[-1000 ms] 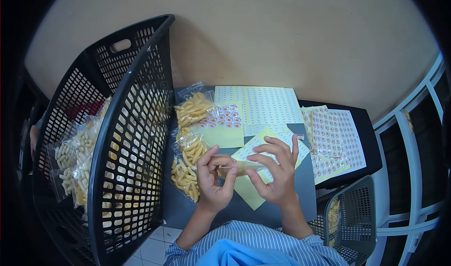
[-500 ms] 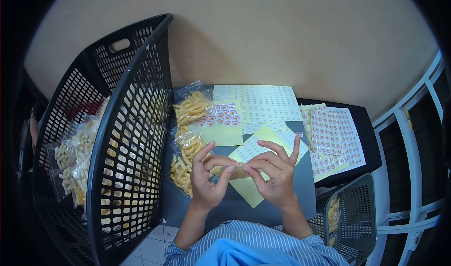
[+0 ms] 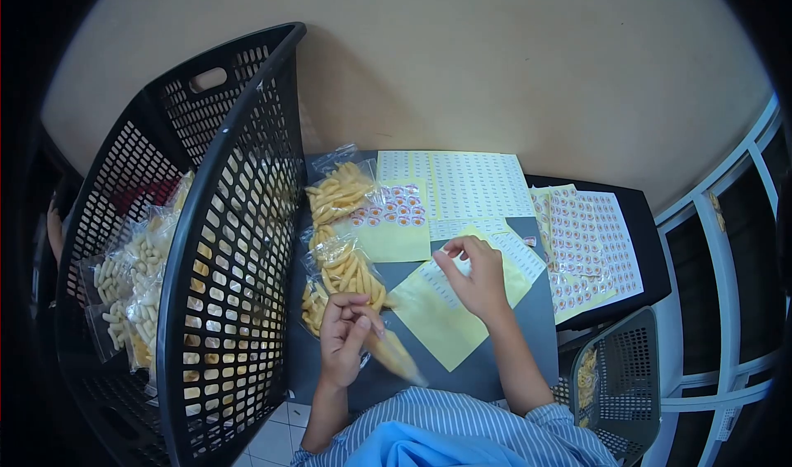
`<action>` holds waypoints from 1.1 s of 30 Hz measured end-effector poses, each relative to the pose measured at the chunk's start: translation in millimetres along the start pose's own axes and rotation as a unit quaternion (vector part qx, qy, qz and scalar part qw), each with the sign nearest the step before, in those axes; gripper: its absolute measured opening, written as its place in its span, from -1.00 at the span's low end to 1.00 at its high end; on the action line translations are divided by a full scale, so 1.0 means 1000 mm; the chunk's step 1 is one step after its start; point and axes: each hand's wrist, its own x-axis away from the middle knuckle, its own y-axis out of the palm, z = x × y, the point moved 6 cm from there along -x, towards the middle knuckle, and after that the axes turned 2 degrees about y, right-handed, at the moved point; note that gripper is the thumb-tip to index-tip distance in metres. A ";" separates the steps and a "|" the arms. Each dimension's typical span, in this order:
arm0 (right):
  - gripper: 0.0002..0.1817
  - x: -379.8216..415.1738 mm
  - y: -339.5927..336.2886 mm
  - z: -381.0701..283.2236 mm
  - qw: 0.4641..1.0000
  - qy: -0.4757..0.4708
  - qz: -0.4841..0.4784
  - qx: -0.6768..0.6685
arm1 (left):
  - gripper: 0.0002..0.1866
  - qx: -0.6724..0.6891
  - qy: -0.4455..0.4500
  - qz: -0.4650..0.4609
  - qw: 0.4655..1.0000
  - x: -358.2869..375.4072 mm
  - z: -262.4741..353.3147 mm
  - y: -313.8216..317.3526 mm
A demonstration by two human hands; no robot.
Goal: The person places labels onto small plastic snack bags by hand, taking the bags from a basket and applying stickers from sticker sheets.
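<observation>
**At a grey table: two hands, snack bags and label sheets**

On the left stands one tall black basket holding bagged snacks. On the grey table lie three snack bags, beside several sticker sheets. The right hand rests on one yellow label sheet, fingertips pinched together there. The left hand, fingers curled closed, grips one small snack bag near the table's front edge.

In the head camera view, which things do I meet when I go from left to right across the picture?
Black basket → bags of snacks on the table → left hand → right hand on a yellow label sheet → sticker sheets → small basket.
</observation>
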 end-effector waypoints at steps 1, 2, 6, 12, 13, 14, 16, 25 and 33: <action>-0.65 -0.008 0.002 0.010 0.972 0.023 0.055 0.226 | -0.76 0.043 -0.020 -0.005 0.999 0.001 -0.005 -0.003; -0.65 -0.013 0.010 0.018 0.972 0.023 0.054 0.226 | -0.77 0.087 -0.039 -0.009 0.995 0.003 -0.010 -0.005; -0.53 -0.030 0.037 0.033 0.937 0.008 0.065 0.344 | -0.74 0.084 -0.088 -0.013 0.992 0.004 -0.023 -0.002; -0.51 -0.047 0.045 0.054 0.944 0.059 0.077 0.314 | -0.56 0.135 -0.166 -0.045 0.976 0.003 -0.042 0.016; -0.53 -0.050 0.044 0.058 0.985 0.056 0.093 0.134 | -0.52 0.143 -0.186 -0.057 0.970 0.004 -0.048 0.017; -0.55 -0.053 0.043 0.064 0.992 0.052 0.106 -0.051 | -0.52 0.145 -0.185 -0.056 0.970 0.001 -0.047 0.019; -0.58 -0.059 0.044 0.069 0.983 0.040 0.084 -0.159 | -0.49 0.193 -0.269 -0.106 0.938 -0.004 -0.049 0.032; -0.58 -0.035 -0.017 0.028 0.821 0.039 0.121 -0.557 | -0.35 0.369 -0.344 0.004 0.863 -0.023 -0.096 0.035; -0.51 0.001 -0.060 0.022 0.742 0.000 0.074 -0.667 | -0.37 0.431 -0.262 0.005 0.863 -0.026 -0.090 0.035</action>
